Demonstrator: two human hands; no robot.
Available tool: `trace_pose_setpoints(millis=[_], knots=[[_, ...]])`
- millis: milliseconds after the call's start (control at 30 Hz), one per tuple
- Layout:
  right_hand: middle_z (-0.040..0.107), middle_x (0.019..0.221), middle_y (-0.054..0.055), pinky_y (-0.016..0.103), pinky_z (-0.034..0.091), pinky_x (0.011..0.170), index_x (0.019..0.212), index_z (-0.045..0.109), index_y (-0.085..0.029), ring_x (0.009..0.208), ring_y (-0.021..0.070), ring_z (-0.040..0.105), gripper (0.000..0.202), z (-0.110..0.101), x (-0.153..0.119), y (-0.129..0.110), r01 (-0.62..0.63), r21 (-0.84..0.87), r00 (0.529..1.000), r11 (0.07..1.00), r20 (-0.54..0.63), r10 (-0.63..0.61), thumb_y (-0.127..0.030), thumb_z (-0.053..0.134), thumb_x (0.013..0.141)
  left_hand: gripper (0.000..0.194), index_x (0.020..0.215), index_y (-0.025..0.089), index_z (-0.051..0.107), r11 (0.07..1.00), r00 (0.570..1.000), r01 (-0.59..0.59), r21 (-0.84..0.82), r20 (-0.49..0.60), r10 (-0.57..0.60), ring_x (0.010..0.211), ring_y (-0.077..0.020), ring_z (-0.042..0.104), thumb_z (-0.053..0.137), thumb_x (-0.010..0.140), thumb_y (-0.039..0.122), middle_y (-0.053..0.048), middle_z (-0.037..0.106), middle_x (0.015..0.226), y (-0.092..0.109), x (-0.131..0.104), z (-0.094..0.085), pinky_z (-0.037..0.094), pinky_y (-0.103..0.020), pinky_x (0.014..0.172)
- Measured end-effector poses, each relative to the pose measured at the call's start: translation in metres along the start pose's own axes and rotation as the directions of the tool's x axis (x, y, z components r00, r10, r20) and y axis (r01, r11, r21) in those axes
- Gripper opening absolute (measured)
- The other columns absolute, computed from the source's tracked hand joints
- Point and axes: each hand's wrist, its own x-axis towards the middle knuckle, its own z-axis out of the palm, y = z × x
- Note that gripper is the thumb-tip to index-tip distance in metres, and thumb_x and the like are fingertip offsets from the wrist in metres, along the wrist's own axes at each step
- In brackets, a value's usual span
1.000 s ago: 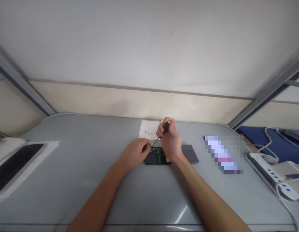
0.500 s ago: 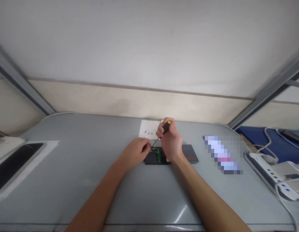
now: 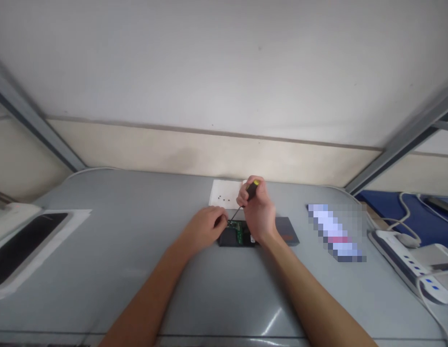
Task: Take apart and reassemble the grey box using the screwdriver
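My right hand (image 3: 260, 214) is closed around a screwdriver (image 3: 251, 190) with a black and yellow handle. Its thin shaft slants down and left, the tip meeting the upper left part of an opened dark device (image 3: 229, 237) with a green circuit board (image 3: 239, 232) inside. At the device's left edge rests my left hand (image 3: 205, 225), fingers curled and pressed together; whether they pinch the device or a small part is hidden. Behind them lies a sheet of white paper (image 3: 231, 187) bearing several tiny dark screws (image 3: 224, 199). A dark grey cover (image 3: 287, 230) sits right of the device, partly behind my right wrist.
A blurred-out phone-like object (image 3: 334, 233) lies to the right. Beyond it stand a white power strip (image 3: 408, 262) and cables. On the left, a black tablet-like slab (image 3: 28, 246) rests on white paper. A wall backs the grey table (image 3: 137, 299).
The screwdriver tip has shifted very slightly to the right on the board, and my right hand with it. The whole view has drifted a little. My left hand keeps its place at the device.
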Motion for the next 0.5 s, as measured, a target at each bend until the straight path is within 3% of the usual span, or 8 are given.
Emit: trace_pose_setpoints(millis=[500], knots=[[0.037, 0.07, -0.002, 0.03, 0.035, 0.059, 0.094, 0.051, -0.027, 0.059, 0.0143, 0.036, 0.025, 0.0001, 0.0009, 0.001, 0.013, -0.008, 1.0, 1.0, 0.012, -0.013, -0.05, 0.046, 0.101, 0.021, 0.081, 0.02, 0.06, 1.0, 1.0, -0.011, 0.008, 0.01, 0.011, 0.08, -0.0193, 0.06, 0.044, 0.094, 0.018, -0.003, 0.066, 0.082, -0.0005, 0.0013, -0.0005, 0.043, -0.031, 0.075]])
